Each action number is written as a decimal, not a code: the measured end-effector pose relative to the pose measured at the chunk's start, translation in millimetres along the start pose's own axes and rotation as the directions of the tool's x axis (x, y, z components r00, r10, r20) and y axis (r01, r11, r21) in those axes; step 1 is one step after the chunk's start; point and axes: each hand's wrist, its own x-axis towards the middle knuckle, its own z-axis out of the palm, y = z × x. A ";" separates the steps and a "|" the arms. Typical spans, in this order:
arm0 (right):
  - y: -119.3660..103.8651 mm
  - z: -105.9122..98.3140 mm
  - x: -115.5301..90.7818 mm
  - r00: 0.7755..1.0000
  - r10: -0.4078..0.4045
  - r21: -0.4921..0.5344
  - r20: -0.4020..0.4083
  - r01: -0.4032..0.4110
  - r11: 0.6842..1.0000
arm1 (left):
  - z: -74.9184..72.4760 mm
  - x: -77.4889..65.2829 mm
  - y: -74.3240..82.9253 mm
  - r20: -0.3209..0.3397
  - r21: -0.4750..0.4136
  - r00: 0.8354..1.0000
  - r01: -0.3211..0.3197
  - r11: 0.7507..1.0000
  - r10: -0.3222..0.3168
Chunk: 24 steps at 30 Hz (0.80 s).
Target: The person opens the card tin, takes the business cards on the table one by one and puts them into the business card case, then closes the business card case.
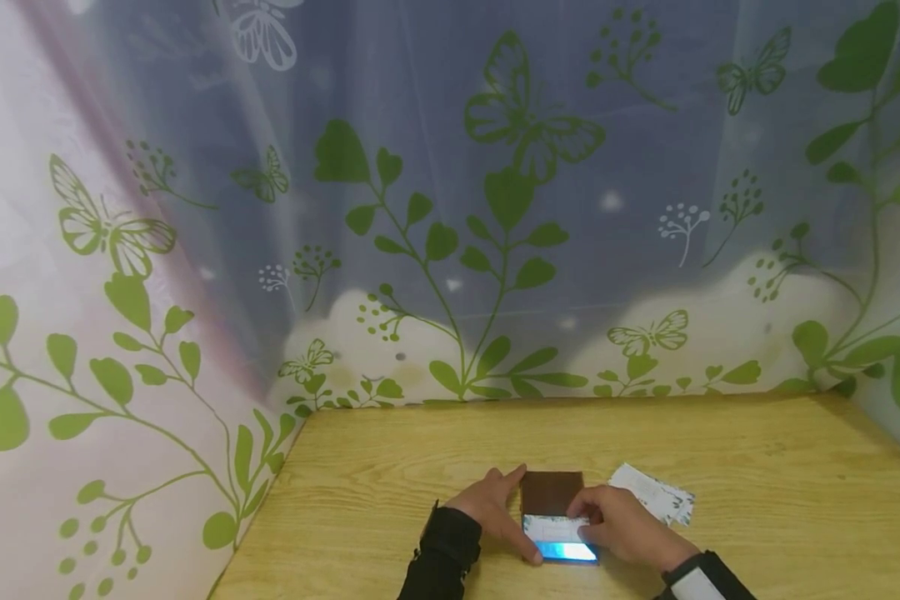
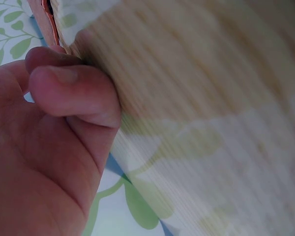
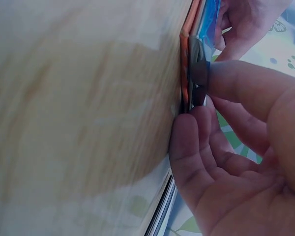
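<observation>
A brown wallet-like folder (image 1: 552,492) lies spread on the table in the head view. On its lower part is a white card (image 1: 549,527) with a leafy print, above a shiny blue strip (image 1: 562,552). My left hand (image 1: 491,508) rests along the folder's left side, index finger at the top corner and thumb near the bottom corner. At the right edge, my right hand (image 1: 622,521) pinches the white card between thumb and fingers. The right wrist view shows the folder's orange-brown edge (image 3: 185,54) beside those fingertips.
More white cards (image 1: 652,493) with leafy print lie overlapping on the wooden table (image 1: 390,467), just beyond my right hand. A curtain (image 1: 435,208) with green leaves and butterflies hangs behind the table and along its sides.
</observation>
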 end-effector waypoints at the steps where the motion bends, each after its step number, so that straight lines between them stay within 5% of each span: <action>1: 0.2 0.2 0.0 1.000 -0.001 0.001 0.000 0.001 1.000 | -0.1 -0.1 0.0 0.002 -0.006 1.000 0.000 1.000 0.000; 24: 1.3 1.5 -1.4 0.999 -0.027 0.011 -0.026 0.027 1.000 | -0.8 -3.2 3.3 0.002 -0.009 1.000 0.008 1.000 -0.008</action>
